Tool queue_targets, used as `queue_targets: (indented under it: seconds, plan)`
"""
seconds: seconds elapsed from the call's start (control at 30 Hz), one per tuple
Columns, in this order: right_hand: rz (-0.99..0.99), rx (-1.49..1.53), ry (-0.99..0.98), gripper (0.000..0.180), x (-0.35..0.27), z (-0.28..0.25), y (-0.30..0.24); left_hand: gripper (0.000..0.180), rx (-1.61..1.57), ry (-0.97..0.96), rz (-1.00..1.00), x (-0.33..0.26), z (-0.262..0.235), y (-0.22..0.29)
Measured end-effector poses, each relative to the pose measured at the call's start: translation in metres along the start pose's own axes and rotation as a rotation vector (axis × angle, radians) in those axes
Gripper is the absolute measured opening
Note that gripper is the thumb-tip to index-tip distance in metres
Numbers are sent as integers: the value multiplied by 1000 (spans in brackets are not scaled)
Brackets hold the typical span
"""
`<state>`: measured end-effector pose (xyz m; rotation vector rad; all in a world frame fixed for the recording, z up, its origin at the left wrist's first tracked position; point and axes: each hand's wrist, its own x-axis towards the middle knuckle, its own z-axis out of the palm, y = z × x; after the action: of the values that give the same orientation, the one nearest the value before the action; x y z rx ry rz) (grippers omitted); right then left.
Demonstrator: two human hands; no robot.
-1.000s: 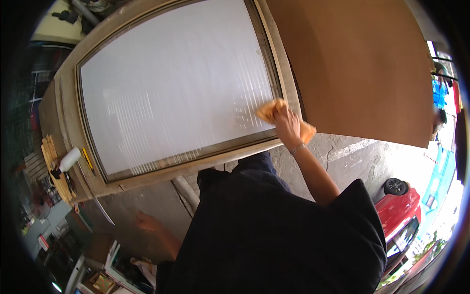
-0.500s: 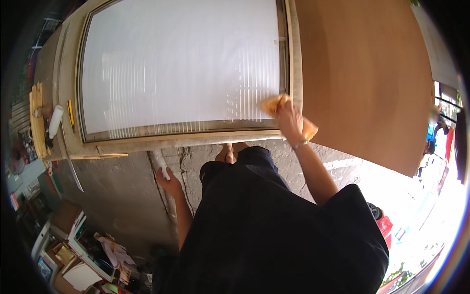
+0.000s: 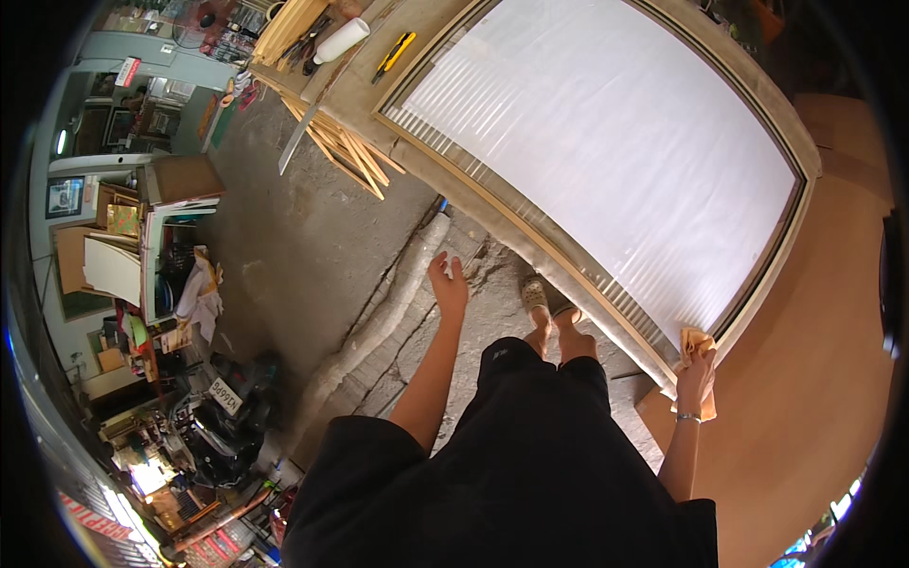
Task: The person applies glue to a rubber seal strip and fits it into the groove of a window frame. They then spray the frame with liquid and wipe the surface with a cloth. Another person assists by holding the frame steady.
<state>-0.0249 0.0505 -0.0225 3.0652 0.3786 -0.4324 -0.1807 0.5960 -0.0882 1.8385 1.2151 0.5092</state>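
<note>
A large frosted, ribbed glass pane (image 3: 606,161) lies flat in a pale wooden frame (image 3: 559,256) in front of me. My right hand (image 3: 696,379) presses a folded orange cloth (image 3: 696,343) against the pane's near right corner, by the frame edge. My left hand (image 3: 449,287) hangs free over the concrete floor with its fingers spread and nothing in it. My feet stand close to the frame's near edge.
A brown board (image 3: 805,379) lies to the right of the frame. At the frame's far end lie a white bottle (image 3: 339,40), a yellow utility knife (image 3: 394,55) and wooden strips (image 3: 346,151). Cluttered shelves, boxes and a parked scooter (image 3: 222,417) fill the left side.
My view has swung left, so the frame now runs diagonally. My right hand and cloth slid to the pane's near right corner. My left hand stayed free at my side.
</note>
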Motion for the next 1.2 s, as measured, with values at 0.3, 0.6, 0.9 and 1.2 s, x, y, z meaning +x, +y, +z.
queue_targets:
  seconds: [0.3, 0.6, 0.9, 1.2]
  plan:
    - [358, 218, -41, 51, -14, -30, -19, 45, -369, -204, -206, -13, 68, 29]
    - [221, 188, 204, 19, 78, -45, 19, 74, -548, -11, -155, -32, 158, 61]
    - [172, 193, 167, 36, 78, -21, 17, 62, -463, 152, -239, -31, 169, 90]
    - [221, 183, 211, 27, 170, -60, 49, 53, -280, 240, -239, -32, 183, 110]
